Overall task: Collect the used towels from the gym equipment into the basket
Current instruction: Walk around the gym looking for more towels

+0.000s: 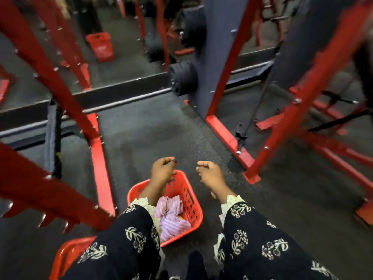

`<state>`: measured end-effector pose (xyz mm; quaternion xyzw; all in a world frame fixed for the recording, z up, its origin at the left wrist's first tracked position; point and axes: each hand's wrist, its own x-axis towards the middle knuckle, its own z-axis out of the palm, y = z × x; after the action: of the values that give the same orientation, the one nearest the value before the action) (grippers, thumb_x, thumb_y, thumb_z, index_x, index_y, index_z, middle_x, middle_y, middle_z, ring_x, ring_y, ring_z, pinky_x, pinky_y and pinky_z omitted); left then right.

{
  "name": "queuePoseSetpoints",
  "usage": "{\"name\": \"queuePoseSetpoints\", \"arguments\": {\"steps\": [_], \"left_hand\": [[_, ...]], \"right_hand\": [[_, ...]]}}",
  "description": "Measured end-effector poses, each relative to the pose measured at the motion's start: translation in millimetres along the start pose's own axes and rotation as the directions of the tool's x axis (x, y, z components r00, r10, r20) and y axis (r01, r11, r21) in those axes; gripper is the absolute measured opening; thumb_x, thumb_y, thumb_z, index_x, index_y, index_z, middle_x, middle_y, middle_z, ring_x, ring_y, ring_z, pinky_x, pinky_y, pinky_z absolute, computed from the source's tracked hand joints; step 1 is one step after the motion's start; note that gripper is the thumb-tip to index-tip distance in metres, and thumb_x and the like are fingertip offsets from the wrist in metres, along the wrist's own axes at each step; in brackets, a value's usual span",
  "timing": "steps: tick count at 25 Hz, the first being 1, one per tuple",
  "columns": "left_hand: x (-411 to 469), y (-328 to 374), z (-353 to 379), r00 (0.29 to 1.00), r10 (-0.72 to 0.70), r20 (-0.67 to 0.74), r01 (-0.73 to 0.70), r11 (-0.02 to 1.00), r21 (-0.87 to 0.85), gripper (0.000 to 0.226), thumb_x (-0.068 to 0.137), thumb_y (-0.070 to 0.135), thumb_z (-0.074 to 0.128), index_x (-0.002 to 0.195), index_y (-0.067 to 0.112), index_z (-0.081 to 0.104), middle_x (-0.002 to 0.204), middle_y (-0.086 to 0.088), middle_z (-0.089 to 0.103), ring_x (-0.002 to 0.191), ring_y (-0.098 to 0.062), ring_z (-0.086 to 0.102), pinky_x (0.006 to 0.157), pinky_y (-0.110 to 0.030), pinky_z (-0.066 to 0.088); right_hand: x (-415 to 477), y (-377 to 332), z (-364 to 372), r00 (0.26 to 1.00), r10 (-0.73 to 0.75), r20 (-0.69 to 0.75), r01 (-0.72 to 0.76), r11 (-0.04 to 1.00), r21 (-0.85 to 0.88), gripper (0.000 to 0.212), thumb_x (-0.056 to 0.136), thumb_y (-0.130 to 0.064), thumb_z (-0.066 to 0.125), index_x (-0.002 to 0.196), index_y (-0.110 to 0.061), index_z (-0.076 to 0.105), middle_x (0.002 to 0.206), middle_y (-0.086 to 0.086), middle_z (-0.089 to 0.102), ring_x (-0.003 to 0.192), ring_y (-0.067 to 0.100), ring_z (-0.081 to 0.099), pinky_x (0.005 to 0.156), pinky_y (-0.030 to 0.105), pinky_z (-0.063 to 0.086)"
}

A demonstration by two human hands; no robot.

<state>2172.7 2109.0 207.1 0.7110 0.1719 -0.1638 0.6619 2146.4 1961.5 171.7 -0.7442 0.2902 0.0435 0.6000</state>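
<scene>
**A:** In the head view, where does the basket sit?

**B:** The red basket (192, 201) stands on the dark rubber floor (151, 128), low in the middle of the view. It is under the left forearm and beside the right one. Lilac striped towels (173, 219) lie crumpled inside it, heaped toward the near end.

**A:** And the left hand?

**B:** The left hand (162, 170) hangs above the basket's far left corner. Its fingers (168, 161) are curled in toward the palm with the thumb close by, and there is nothing in them. The towels lie below those fingers and nearer the person, not touching them. The forearm crosses over the basket's left side.

**A:** The right hand?

**B:** The right hand (211, 174) is held out to the right of the basket, over bare floor. Its fingers (201, 168) are folded in too, and they grip nothing. The towels are down and to its left, well apart from it.

**A:** What else is around?

**B:** Both arms wear dark sleeves (262, 239) with a pale flower print and lace cuffs. Red machine frames (228, 130) stand on both sides, with black weight plates (182, 77) ahead. A blurred red bin (101, 45) shows farther off. At the lower left a red plastic piece (66, 253) is partly hidden by the left sleeve, and I cannot tell what it is.
</scene>
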Motion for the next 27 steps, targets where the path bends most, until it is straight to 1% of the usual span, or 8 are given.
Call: {"name": "queuePoseSetpoints", "arguments": {"steps": [3, 7, 11, 14, 17, 19, 23, 27], "left_hand": [[-27.5, 24.3, 57.2, 0.979, 0.086, 0.185, -0.1, 0.993, 0.068, 0.015, 0.096, 0.008, 0.049, 0.106, 0.017, 0.056, 0.086, -0.002, 0.059, 0.064, -0.015, 0.055, 0.053, -0.023, 0.035], [-95.4, 42.6, 167.4, 0.877, 0.108, 0.468, -0.192, 0.972, 0.134, 0.015, 0.095, 0.008, 0.05, 0.095, 0.02, 0.057, 0.08, 0.002, 0.06, 0.065, -0.013, 0.055, 0.054, -0.023, 0.036], [-194.7, 46.9, 281.3, 0.686, 0.116, 0.718, -0.326, 0.931, 0.161, 0.017, 0.096, 0.009, 0.048, 0.106, 0.018, 0.058, 0.081, 0.004, 0.062, 0.064, -0.012, 0.055, 0.051, -0.021, 0.037], [-292.2, 34.9, 362.0, 0.506, 0.104, 0.857, -0.418, 0.898, 0.138, 0.014, 0.096, 0.011, 0.049, 0.104, 0.018, 0.058, 0.086, 0.002, 0.062, 0.068, -0.015, 0.058, 0.058, -0.026, 0.04], [-400.5, 7.0, 435.2, 0.32, 0.076, 0.945, -0.468, 0.88, 0.087, 0.016, 0.096, 0.009, 0.048, 0.107, 0.017, 0.057, 0.088, 0.0, 0.063, 0.068, -0.015, 0.059, 0.058, -0.026, 0.041], [-463.0, -13.6, 473.9, 0.243, 0.05, 0.969, -0.453, 0.889, 0.068, 0.018, 0.096, 0.009, 0.048, 0.11, 0.016, 0.056, 0.087, 0.001, 0.062, 0.067, -0.015, 0.058, 0.056, -0.025, 0.041], [-601.9, -76.4, 539.6, 0.053, -0.039, 0.998, -0.453, 0.889, 0.059, 0.015, 0.097, 0.013, 0.049, 0.11, 0.017, 0.056, 0.094, 0.0, 0.063, 0.07, -0.015, 0.059, 0.058, -0.026, 0.04], [-707.3, -124.5, 572.6, -0.115, -0.087, 0.99, -0.443, 0.896, 0.027, 0.015, 0.097, 0.016, 0.052, 0.11, 0.018, 0.059, 0.096, 0.001, 0.065, 0.079, -0.016, 0.063, 0.064, -0.027, 0.048]], "right_hand": [[-31.6, -6.2, -70.6, 0.981, -0.001, -0.194, 0.034, 0.986, 0.166, 0.021, 0.087, -0.013, 0.06, 0.106, -0.019, 0.067, 0.096, 0.004, 0.068, 0.087, 0.017, 0.062, 0.087, 0.04, 0.053], [-95.2, 6.9, -189.3, 0.877, 0.053, -0.478, 0.129, 0.931, 0.341, 0.016, 0.09, -0.015, 0.056, 0.101, -0.021, 0.066, 0.1, 0.007, 0.069, 0.093, 0.024, 0.063, 0.09, 0.042, 0.052], [-180.0, 36.2, -306.4, 0.728, 0.123, -0.674, 0.231, 0.882, 0.411, 0.021, 0.092, -0.019, 0.053, 0.11, -0.021, 0.064, 0.091, -0.002, 0.065, 0.082, 0.015, 0.061, 0.078, 0.035, 0.052], [-260.5, 68.5, -394.0, 0.575, 0.184, -0.797, 0.312, 0.852, 0.421, 0.022, 0.093, -0.019, 0.051, 0.11, -0.015, 0.063, 0.09, 0.001, 0.061, 0.082, 0.018, 0.056, 0.073, 0.041, 0.051], [-347.9, 112.4, -471.9, 0.396, 0.239, -0.887, 0.363, 0.846, 0.391, 0.024, 0.094, -0.018, 0.049, 0.114, -0.014, 0.062, 0.09, 0.001, 0.062, 0.084, 0.019, 0.058, 0.073, 0.037, 0.051], [-398.9, 136.1, -511.2, 0.318, 0.276, -0.907, 0.374, 0.843, 0.387, 0.028, 0.096, -0.017, 0.047, 0.119, -0.011, 0.061, 0.081, 0.0, 0.058, 0.074, 0.017, 0.056, 0.064, 0.034, 0.049], [-514.4, 200.9, -585.3, 0.102, 0.357, -0.928, 0.36, 0.857, 0.369, 0.026, 0.096, -0.02, 0.047, 0.117, -0.016, 0.061, 0.102, 0.005, 0.065, 0.099, 0.027, 0.064, 0.091, 0.046, 0.052], [-601.3, 259.1, -633.3, -0.056, 0.43, -0.901, 0.356, 0.852, 0.384, 0.026, 0.095, -0.022, 0.045, 0.115, -0.02, 0.062, 0.092, -0.005, 0.062, 0.09, 0.014, 0.059, 0.091, 0.044, 0.053]]}}
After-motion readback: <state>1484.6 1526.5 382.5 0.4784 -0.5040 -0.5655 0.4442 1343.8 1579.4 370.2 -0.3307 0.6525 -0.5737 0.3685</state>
